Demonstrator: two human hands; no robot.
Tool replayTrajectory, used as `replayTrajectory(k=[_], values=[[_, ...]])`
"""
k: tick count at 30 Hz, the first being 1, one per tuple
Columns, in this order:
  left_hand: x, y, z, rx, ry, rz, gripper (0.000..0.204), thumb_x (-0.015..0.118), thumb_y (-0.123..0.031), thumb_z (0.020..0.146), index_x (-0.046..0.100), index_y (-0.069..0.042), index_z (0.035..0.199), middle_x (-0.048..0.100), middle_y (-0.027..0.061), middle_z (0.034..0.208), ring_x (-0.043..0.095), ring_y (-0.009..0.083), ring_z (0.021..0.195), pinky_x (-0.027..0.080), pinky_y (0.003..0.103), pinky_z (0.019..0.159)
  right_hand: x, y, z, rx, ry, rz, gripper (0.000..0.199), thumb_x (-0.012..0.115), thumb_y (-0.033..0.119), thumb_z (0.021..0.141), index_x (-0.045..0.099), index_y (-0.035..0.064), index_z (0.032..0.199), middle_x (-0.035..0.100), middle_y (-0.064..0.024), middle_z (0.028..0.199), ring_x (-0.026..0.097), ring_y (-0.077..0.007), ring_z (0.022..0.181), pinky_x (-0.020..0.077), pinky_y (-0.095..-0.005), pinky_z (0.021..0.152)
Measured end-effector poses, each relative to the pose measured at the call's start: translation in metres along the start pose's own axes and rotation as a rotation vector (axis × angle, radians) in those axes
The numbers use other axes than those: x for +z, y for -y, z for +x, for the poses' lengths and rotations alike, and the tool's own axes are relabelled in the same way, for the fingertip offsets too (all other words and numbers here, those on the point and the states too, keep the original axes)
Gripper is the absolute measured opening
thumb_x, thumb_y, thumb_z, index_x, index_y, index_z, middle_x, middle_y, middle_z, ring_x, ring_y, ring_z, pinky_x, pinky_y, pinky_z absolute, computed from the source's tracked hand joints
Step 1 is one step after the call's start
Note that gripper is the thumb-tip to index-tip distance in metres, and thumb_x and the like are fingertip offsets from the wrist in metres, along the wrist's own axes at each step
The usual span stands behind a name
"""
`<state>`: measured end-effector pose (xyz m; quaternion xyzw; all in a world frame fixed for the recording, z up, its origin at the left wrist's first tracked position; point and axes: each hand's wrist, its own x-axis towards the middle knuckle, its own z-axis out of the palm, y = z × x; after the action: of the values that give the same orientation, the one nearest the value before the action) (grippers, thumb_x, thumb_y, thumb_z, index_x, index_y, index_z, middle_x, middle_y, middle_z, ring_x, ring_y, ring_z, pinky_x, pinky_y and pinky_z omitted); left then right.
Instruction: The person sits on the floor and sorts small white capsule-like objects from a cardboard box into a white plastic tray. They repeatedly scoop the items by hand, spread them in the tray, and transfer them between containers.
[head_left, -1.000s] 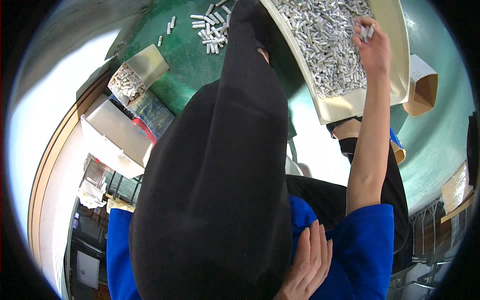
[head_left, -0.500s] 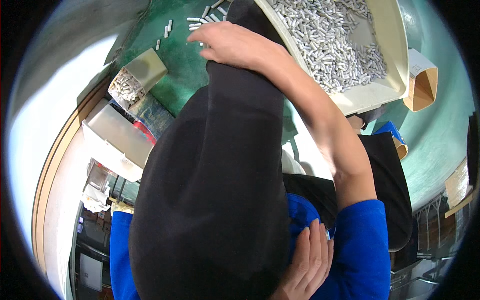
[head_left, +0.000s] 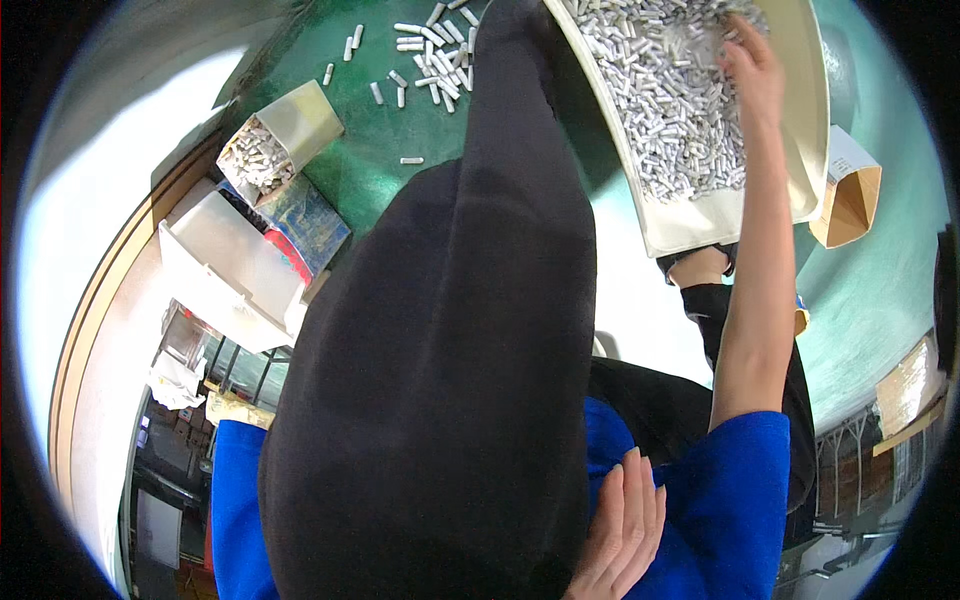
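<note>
My right hand reaches over the small white cylindrical pieces that fill a cream plastic bin at the upper right. Its fingers are curled and slightly blurred, the thumb apart from the forefinger; nothing shows clearly between them. My left hand lies flat against my blue shirt at the lower middle, fingers stretched out and holding nothing. Between my arms rises my bent leg in black trousers. Beyond it, several loose white pieces are scattered on the green floor.
A small tub of white pieces lies tipped at the left, atop a blue box. Near it stands a translucent plastic container. An open cardboard box sits right of the bin; a wall borders the left.
My right hand has moved from beside my knee, near the loose floor pieces, rightward into the bin. The loose pieces show more fully. My left hand stays put.
</note>
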<state>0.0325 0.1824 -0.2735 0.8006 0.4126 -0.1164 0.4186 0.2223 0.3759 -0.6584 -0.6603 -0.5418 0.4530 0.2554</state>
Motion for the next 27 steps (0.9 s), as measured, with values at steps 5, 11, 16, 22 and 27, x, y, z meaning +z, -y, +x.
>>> replayTrajectory(k=[5,11,16,22,27], values=[[-0.012,0.004,0.005,0.026,0.106,-0.077,0.039,0.036,-0.016,0.088,0.048,0.008,0.116,0.051,0.0281,0.117,0.046,0.0421,0.115,0.035,0.053,0.100,-0.002,0.038,0.022,-0.056,-0.108,-0.001,0.047,0.057,0.007,0.072,0.055,-0.0008,0.118,0.062,-0.0127,0.104,0.058,-0.0169,0.089,0.0465,-0.0267,0.075],[-0.003,-0.008,0.011,-0.003,0.060,-0.045,0.040,0.035,-0.016,0.088,0.048,0.009,0.116,0.050,0.0293,0.117,0.046,0.0427,0.115,0.035,0.053,0.100,0.068,0.043,0.000,-0.642,-0.079,-0.649,0.048,0.071,0.017,0.064,0.059,0.0050,0.109,0.058,-0.0211,0.109,0.054,-0.0323,0.105,0.0427,-0.0368,0.088],[-0.011,0.000,0.011,0.075,0.123,-0.043,0.041,0.034,-0.017,0.088,0.047,0.009,0.117,0.049,0.0299,0.118,0.045,0.0435,0.115,0.035,0.054,0.100,0.070,0.062,-0.063,-0.777,0.366,-0.776,0.021,0.060,0.001,0.071,0.064,0.0091,0.089,0.056,-0.0080,0.112,0.049,-0.0240,0.114,0.0386,-0.0451,0.096],[-0.019,0.006,0.013,0.086,0.193,-0.089,0.041,0.034,-0.016,0.088,0.047,0.010,0.117,0.049,0.0304,0.119,0.044,0.0436,0.116,0.034,0.056,0.100,-0.016,0.011,-0.035,-0.923,0.534,-1.126,0.028,0.064,0.006,0.063,0.065,0.0156,0.089,0.050,-0.0045,0.121,0.039,-0.0206,0.123,0.0282,-0.0486,0.102],[-0.010,0.003,0.013,0.092,0.227,-0.084,0.043,0.035,-0.019,0.088,0.046,0.009,0.119,0.048,0.0295,0.121,0.042,0.0438,0.118,0.032,0.058,0.100,-0.024,0.053,-0.010,-0.753,0.107,-0.615,0.035,0.066,0.010,0.067,0.061,0.0079,0.101,0.059,-0.0142,0.106,0.053,-0.0307,0.101,0.0418,-0.0390,0.087]])
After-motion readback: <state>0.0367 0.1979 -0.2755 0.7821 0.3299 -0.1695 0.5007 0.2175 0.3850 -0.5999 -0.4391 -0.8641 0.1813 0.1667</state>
